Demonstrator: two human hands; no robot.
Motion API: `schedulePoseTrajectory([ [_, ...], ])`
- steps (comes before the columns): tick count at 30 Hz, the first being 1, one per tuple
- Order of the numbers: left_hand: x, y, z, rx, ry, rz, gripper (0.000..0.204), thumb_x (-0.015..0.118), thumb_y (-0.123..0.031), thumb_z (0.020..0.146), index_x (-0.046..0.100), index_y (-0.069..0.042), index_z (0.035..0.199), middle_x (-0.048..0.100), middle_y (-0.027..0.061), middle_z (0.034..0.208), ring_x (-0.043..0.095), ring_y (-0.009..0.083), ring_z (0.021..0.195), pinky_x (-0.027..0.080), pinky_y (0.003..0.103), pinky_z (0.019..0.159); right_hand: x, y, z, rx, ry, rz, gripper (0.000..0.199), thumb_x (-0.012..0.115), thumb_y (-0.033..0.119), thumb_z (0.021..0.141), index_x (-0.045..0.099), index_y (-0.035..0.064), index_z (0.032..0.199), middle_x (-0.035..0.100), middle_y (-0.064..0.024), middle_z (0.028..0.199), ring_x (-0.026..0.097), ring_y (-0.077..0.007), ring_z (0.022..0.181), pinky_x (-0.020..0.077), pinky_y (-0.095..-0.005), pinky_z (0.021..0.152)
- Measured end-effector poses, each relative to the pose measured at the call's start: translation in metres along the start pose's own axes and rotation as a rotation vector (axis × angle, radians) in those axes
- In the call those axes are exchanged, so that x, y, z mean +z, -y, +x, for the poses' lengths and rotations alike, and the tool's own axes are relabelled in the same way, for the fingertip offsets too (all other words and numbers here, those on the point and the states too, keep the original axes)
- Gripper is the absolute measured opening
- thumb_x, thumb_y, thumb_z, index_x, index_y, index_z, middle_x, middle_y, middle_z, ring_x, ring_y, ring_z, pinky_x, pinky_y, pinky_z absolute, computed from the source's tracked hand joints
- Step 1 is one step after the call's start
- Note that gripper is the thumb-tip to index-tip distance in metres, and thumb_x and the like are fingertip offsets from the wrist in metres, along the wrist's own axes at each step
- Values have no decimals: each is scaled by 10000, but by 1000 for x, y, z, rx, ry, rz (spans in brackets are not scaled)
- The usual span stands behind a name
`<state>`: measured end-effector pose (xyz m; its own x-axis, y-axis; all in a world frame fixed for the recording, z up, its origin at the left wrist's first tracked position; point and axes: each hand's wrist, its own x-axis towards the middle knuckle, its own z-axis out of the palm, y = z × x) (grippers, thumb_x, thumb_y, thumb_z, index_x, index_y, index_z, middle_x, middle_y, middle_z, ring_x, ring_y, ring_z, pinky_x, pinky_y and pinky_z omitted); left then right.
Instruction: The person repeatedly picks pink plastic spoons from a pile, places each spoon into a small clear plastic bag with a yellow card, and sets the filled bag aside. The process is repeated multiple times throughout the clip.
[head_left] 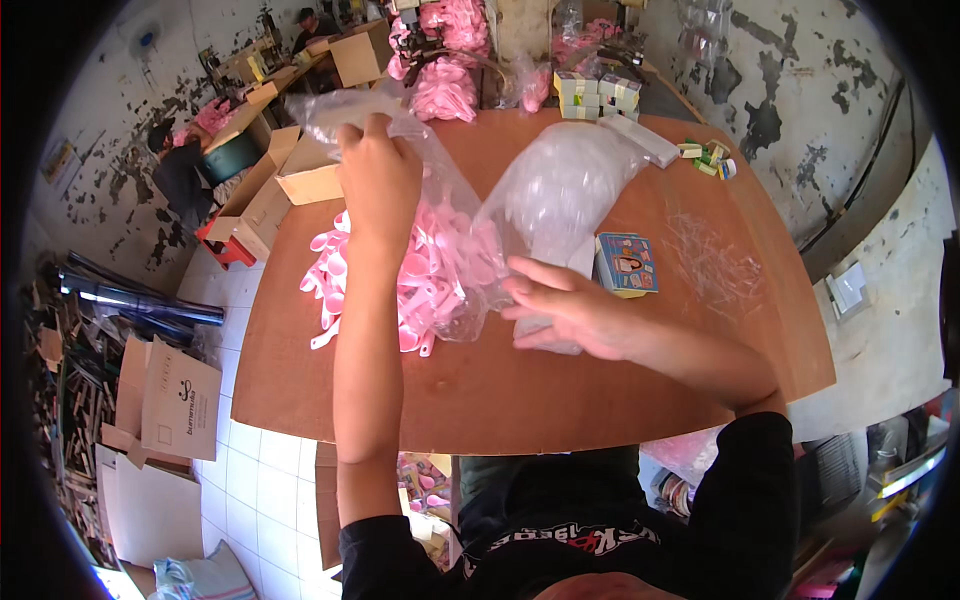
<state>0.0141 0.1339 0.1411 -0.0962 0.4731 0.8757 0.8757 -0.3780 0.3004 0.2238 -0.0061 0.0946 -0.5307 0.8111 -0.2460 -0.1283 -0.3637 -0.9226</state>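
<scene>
My left hand (380, 180) is raised over the pile, its fingers closed on the upper part of a clear plastic bag (450, 190). The bag hangs down over a heap of pink plastic spoons (415, 300), and some spoons show through it. Whether those lie inside it or behind it, I cannot tell. My right hand (565, 305) has its fingers stretched out beside the bag's lower edge. Behind that hand lies a stack of clear plastic bags (560, 185). A stack of blue printed cards (628, 264) lies just to its right.
Clear plastic strips (715, 265) and small green-and-white boxes (710, 158) lie on the right of the brown table (540, 400). Stacked small boxes (597, 95) and bagged pink items (445, 90) stand at the back. Cardboard cartons (255, 200) sit at left. Two people work beyond.
</scene>
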Motion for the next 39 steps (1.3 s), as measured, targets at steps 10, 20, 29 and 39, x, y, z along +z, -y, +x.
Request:
schedulePoseTrajectory([
  [10, -112, -21, -18, -375, -182, -662, 362, 379, 11, 916, 625, 46, 1181, 544, 75, 847, 608, 144, 643, 509, 296, 626, 70, 15, 61, -177, 196, 330, 959, 671, 489, 903, 40, 198, 1565, 203, -66, 1595, 409, -358, 1346, 457, -617, 979],
  [20, -119, -23, -83, -505, 491, -907, 311, 397, -18, 952, 656, 46, 1110, 509, -27, 675, 439, 27, 548, 348, 222, 487, 105, 43, 78, -347, -105, 382, 409, 744, 229, 887, 596, 46, 1222, 637, -53, 1172, 586, -155, 1094, 471, -342, 928],
  [29, -130, -21, -124, 360, 38, -118, 1265, 940, -472, 536, 244, -125, 1534, 164, 306, 1544, 305, 495, 1394, 371, 583, 1065, 49, 14, 63, -318, -190, 272, 300, 674, 79, 884, 631, 4, 1171, 671, -75, 1093, 653, -183, 968, 546, -328, 829],
  [39, -122, -13, -158, -16, 426, -606, 538, 778, -45, 649, 587, 14, 1149, 656, 154, 982, 686, 282, 886, 548, 350, 770, 29, 14, 7, -315, 370, -569, 606, 817, 331, 797, 550, 0, 1229, 603, -147, 1166, 581, -215, 1054, 481, -359, 866],
])
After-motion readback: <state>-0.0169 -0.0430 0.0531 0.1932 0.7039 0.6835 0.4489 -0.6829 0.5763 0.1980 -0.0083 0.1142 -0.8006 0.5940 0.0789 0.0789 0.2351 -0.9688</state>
